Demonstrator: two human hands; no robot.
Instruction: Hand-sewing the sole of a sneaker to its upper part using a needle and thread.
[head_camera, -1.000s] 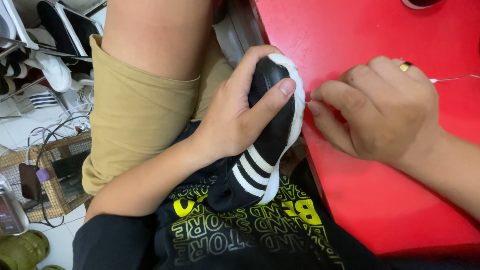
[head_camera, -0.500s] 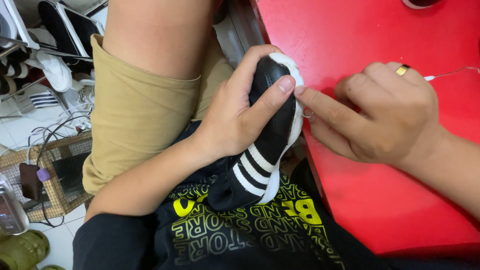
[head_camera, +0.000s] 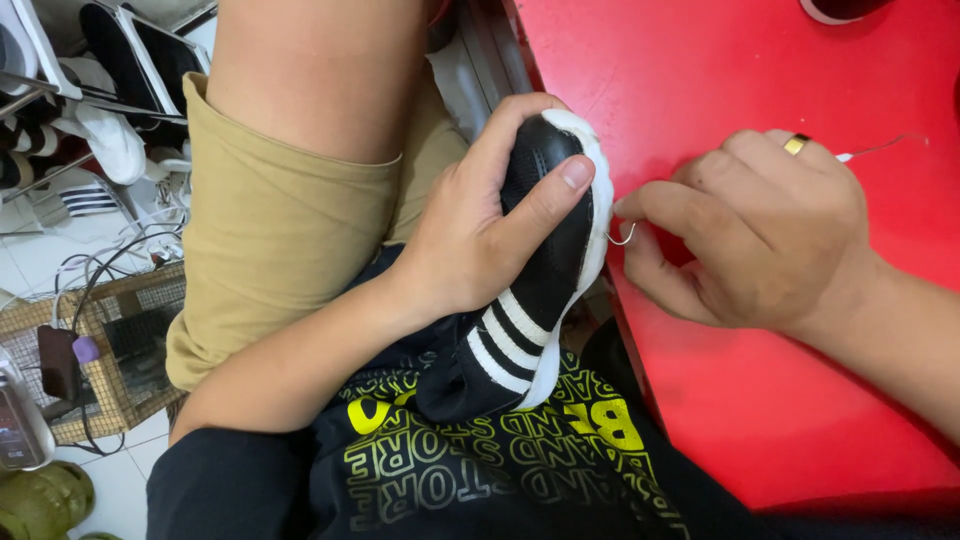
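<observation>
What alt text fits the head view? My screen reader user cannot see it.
A left hand grips a black shoe with white stripes and sole while the right hand pinches a curved needle at its sole edge, beside a red table.

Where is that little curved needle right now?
In the head view the curved needle sits just right of centre, pinched by the right hand and hooked at the white sole edge of the black sneaker, which the left hand grips.

Am gripping black shoe (head_camera: 545, 270) with left hand (head_camera: 480, 230); right hand (head_camera: 760, 230) pinching curved needle (head_camera: 622, 238) at white sole, over red table (head_camera: 760, 400).
</observation>
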